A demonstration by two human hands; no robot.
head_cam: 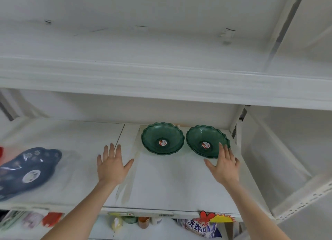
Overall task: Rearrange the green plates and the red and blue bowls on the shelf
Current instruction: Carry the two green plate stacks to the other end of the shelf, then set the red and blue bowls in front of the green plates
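Observation:
Two green scalloped plates stand side by side at the back right of the white shelf [167,185]: the left green plate [162,138] and the right green plate [206,141], each with a round sticker in its middle. My right hand [223,165] is spread flat, its fingertips overlapping the right plate's front rim. My left hand [113,163] is spread over bare shelf, left of the left plate and apart from it. A blue flower-patterned bowl [30,169] lies at the shelf's left end. A sliver of something red [1,152] shows at the left frame edge.
Another white shelf board [161,81] hangs low overhead. A white upright post [235,124] closes the bay on the right. Below the shelf's front edge sit small bottles [143,221], a bag [199,229] and price tags.

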